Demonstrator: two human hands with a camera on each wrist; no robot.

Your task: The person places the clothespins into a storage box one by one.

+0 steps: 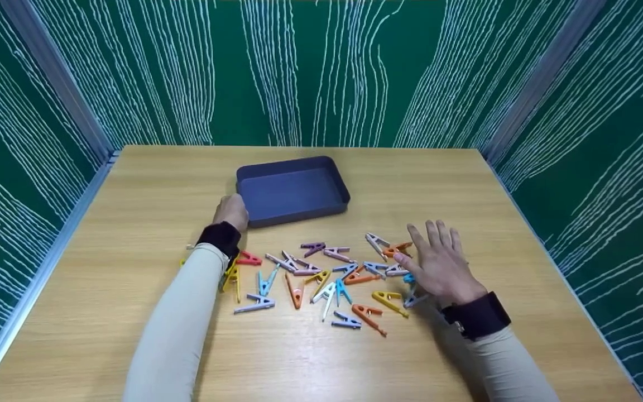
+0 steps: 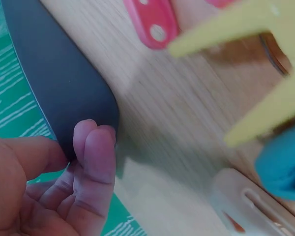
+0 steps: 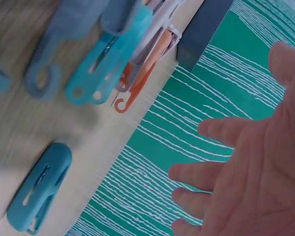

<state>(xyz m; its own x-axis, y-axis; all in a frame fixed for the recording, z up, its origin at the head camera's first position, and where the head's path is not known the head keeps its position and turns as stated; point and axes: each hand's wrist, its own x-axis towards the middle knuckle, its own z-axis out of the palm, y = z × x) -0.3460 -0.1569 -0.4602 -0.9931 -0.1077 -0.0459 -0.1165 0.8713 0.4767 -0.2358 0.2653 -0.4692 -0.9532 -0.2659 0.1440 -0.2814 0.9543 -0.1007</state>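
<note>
left hand (image 1: 232,211): left of centre in the head view, thumb and fingers clamped on the near left corner of the tray wall.
right hand (image 1: 441,268): right of centre, palm down over the right end of the clips, fingers straight and spread apart, gripping nothing.
tray (image 1: 291,195): dark, rectangular, above the middle of the frame, its long sides slanting slightly up to the right.
clips (image 1: 297,296): many colours, scattered in a loose band across the centre and lower centre, below the tray.
near the left wrist: a red clip (image 1: 249,258) just to its right, a yellow clip (image 1: 235,277) lower down.
near the right thumb: an orange clip (image 1: 397,250); whether they touch, cannot tell.
lower left of the right wrist view: a teal clip (image 3: 42,184), well apart from the fingers.
wristbands (image 1: 478,316): black, one on each wrist, above pale sleeves (image 1: 173,335).
table (image 1: 310,365): light wood grain, filling the lower middle.
walls (image 1: 226,72): green with wavy white lines, along the top and both sides.
</note>
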